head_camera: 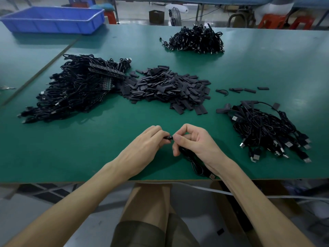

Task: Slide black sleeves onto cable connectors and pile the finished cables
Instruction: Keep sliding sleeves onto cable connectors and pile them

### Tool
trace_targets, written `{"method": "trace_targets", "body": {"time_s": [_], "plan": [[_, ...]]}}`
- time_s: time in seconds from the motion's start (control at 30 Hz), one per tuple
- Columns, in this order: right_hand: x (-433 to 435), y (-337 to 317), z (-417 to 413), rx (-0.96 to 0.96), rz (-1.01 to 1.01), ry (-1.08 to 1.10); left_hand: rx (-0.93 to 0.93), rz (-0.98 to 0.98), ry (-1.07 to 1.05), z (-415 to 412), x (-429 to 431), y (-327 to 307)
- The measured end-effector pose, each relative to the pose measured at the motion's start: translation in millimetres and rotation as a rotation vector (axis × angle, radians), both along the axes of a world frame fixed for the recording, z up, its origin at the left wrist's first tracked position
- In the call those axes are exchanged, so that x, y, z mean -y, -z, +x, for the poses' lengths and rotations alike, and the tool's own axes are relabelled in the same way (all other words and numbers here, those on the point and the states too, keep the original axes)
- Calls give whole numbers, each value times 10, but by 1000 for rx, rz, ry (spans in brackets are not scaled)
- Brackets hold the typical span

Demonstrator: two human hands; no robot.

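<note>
My left hand [147,145] and my right hand [194,141] meet low over the green table [89,148], near its front edge. Between their fingertips sits a small black piece [168,138]; whether it is a sleeve or a connector I cannot tell. A black cable [195,166] runs under my right palm and loops back to a USB plug at the table edge. A heap of flat black sleeves [165,88] lies in the middle. One cable pile [74,90] lies to the left, another [267,131] to the right.
A third cable pile [197,40] sits far back. A few loose sleeves [249,90] lie right of the heap. A blue plastic bin [53,19] stands at the back left corner. Red stools and a fan stand beyond the table.
</note>
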State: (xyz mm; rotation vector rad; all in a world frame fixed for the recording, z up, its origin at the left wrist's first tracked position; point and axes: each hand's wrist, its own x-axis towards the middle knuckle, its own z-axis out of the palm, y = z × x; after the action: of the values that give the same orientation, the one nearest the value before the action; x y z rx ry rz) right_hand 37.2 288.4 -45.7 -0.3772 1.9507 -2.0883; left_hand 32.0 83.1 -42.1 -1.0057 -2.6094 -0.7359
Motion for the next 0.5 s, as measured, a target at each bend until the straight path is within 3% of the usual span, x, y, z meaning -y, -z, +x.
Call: {"method": "trace_targets", "body": {"time_s": [0.5], "plan": [[-9, 33, -40, -8, 32, -40, -46, -37, 47, -60, 43, 68]]}}
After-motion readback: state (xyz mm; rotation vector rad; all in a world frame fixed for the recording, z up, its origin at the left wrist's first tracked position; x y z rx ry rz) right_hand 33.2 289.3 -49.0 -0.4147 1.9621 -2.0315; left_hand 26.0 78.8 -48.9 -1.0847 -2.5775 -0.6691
